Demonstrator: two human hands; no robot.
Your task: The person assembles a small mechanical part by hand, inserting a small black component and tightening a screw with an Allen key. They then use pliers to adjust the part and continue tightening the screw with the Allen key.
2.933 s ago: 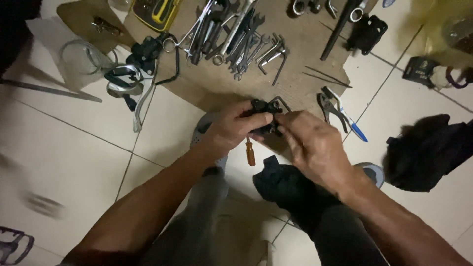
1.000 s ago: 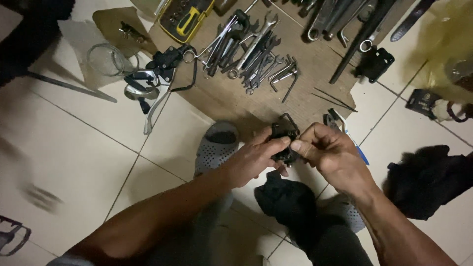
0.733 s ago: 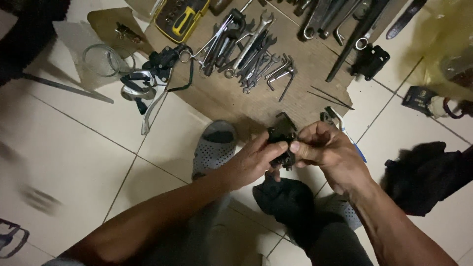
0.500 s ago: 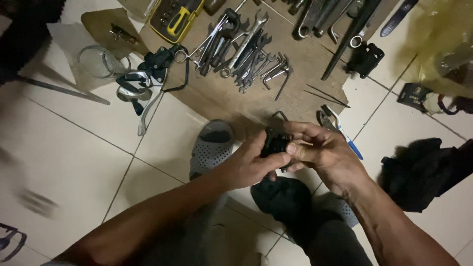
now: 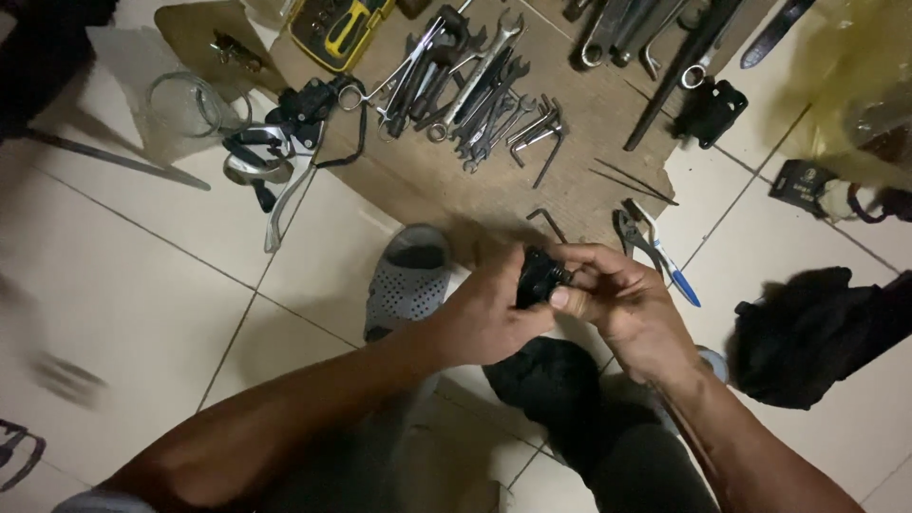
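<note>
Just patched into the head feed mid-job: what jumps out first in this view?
Dead centre, the left hand and right hand meet around a small black part held above the tiled floor. Beyond them, a spread of wrenches lies on a cardboard sheet at the top. A grey perforated sandal sits just left of the hands, and blue-handled pliers lie to their right.

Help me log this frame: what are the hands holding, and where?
Both hands hold a small black part: left hand around its left side, right hand pinching its right side with thumb and fingers.
</note>
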